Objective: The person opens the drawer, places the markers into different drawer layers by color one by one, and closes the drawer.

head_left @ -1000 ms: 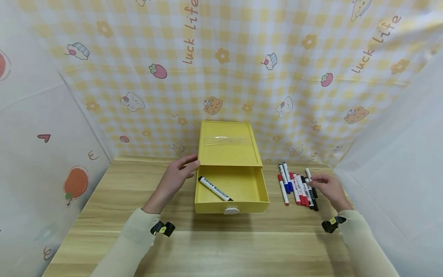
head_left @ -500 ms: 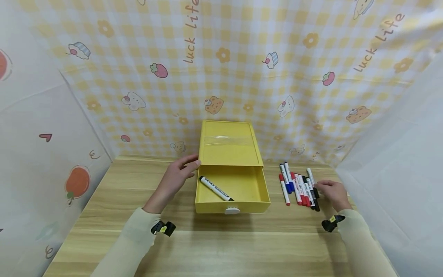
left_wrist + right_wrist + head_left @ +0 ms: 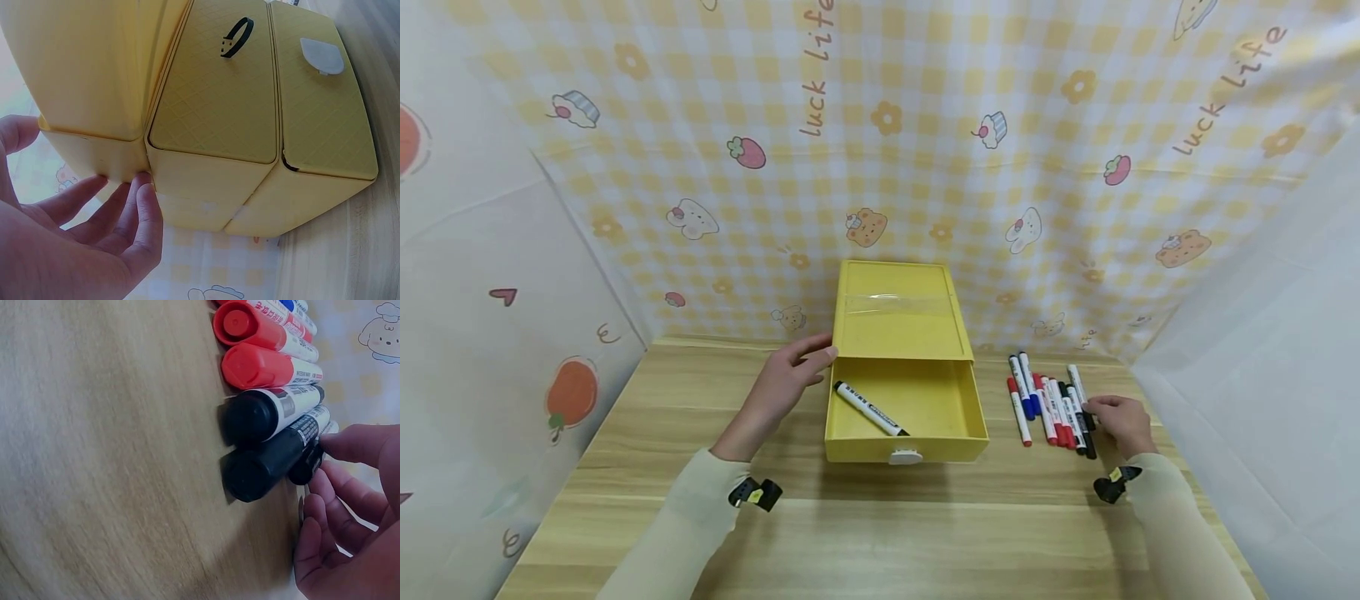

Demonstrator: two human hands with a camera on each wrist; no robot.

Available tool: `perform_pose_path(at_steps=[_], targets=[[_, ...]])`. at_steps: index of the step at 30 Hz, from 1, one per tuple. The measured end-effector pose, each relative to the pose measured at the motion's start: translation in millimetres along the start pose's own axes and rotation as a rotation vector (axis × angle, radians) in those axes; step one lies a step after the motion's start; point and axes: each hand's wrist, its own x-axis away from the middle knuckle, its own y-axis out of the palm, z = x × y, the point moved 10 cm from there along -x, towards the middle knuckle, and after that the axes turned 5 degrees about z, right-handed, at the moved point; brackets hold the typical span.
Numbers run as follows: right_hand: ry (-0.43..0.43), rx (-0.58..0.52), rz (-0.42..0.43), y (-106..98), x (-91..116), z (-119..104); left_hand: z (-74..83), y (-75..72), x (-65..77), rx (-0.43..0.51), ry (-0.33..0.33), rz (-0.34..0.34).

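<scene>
A yellow drawer cabinet [image 3: 902,333] stands against the cloth backdrop with its top drawer [image 3: 907,451] pulled out. One black-capped white marker [image 3: 868,408] lies slantwise in that drawer. My left hand [image 3: 778,387] rests against the cabinet's left side. In the left wrist view its fingertips [image 3: 145,181] press on the side wall, fairly straight, with the thumb at an edge. My right hand [image 3: 1120,421] pinches a black-capped marker [image 3: 305,467] between thumb and fingers, at the right end of a row of markers. Its white end [image 3: 1072,375] points toward the backdrop.
Left of the pinched marker lie black markers [image 3: 250,475], red markers [image 3: 250,365] and two blue-capped markers [image 3: 1022,387], side by side on the wooden table [image 3: 880,542]. Two shut lower drawers [image 3: 215,81] sit under the open one. White cloth walls [image 3: 1270,350] flank the table.
My right hand has drawn back slightly from over the markers and closed its fingertips on the black-capped one at the row's right end. The left hand stays on the cabinet.
</scene>
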Motion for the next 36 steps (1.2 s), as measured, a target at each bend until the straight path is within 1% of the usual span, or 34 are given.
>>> perform_pose_path(at_steps=[9, 11, 16, 21, 26, 33, 36], targets=[[0.013, 0.027, 0.039, -2.9, 2.6, 3.0, -3.7, -0.1, 0.0, 0.011, -0.019, -0.004], [0.005, 0.033, 0.049, -4.2, 3.3, 2.4, -4.7, -0.2, 0.3, 0.012, -0.025, -0.004], [-0.010, 0.054, 0.068, -5.6, 4.7, 0.7, -4.8, -0.5, 0.7, 0.013, -0.023, -0.006], [-0.003, 0.066, 0.070, -5.2, 5.0, 2.7, -4.2, -0.6, 0.5, 0.014, -0.017, -0.007], [0.002, 0.056, 0.068, -4.7, 5.2, 4.1, -3.7, -0.3, 0.3, 0.016, -0.017, -0.007], [0.044, 0.006, 0.070, -3.5, 5.3, 7.5, -2.6, -0.6, 0.9, 0.018, -0.017, -0.005], [0.049, 0.001, 0.076, -3.8, 5.9, 7.2, -2.9, -0.6, 1.1, 0.021, -0.020, -0.007]])
